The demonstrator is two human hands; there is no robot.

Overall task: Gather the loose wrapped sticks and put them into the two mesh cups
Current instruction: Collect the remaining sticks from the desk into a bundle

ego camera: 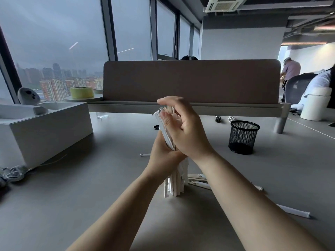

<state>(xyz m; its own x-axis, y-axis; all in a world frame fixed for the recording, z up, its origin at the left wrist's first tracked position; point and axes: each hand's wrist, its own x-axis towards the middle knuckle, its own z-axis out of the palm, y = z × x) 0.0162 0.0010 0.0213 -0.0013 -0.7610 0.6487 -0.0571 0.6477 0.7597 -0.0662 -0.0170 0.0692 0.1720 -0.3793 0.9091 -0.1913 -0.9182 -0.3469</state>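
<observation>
A bundle of white paper-wrapped sticks stands upright on the grey table, its lower ends on the surface. My left hand grips the bundle around its middle. My right hand presses flat against the bundle's upper part from the right, fingers spread over the stick tops. One black mesh cup stands empty to the right, apart from both hands. Loose wrapped sticks lie behind my right forearm, another stick lies at the right, and a stick end shows left of my hands. Only one mesh cup is in view.
A white box sits at the left with a tangled cord in front. A divider panel crosses the back; a yellow tape roll rests at its left. A white cylinder and seated people are at far right.
</observation>
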